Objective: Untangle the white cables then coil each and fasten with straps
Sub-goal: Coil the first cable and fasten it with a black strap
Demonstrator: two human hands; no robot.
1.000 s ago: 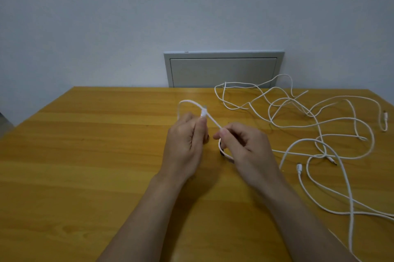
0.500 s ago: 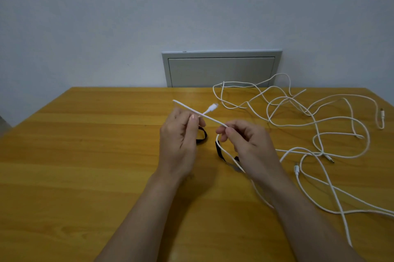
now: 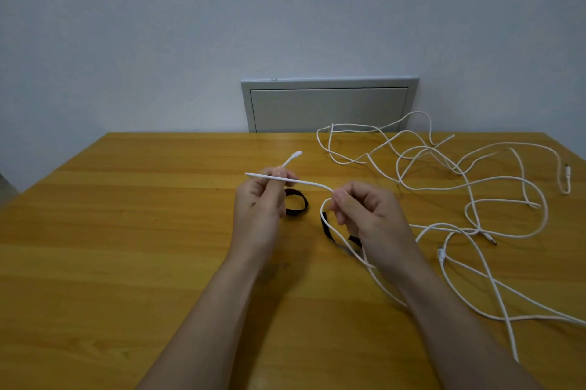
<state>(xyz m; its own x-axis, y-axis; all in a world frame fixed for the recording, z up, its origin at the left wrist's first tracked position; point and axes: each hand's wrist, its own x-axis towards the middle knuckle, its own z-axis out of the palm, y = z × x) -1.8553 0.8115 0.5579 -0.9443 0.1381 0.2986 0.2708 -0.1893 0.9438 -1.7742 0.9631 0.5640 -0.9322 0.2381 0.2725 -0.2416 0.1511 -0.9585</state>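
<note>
My left hand (image 3: 258, 208) and right hand (image 3: 364, 215) both pinch one white cable (image 3: 312, 182) above the table (image 3: 126, 231).

Cables (image 3: 465, 181) lie right of 2 straps (image 3: 304, 202).

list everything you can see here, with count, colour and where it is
white cables: count unclear in the tangle, white, loose on the right half of the table
held cable end: one, white, lifted above the table centre between both hands
black straps: two, black, on the table; one behind the left hand, the other partly under the right hand
table: one, yellow-brown wood, fills the lower view
wall panel: one, grey, on the wall behind the far table edge
wall: one, pale grey, background
left hand: one, grips the held cable end
right hand: one, pinches the same cable
</note>
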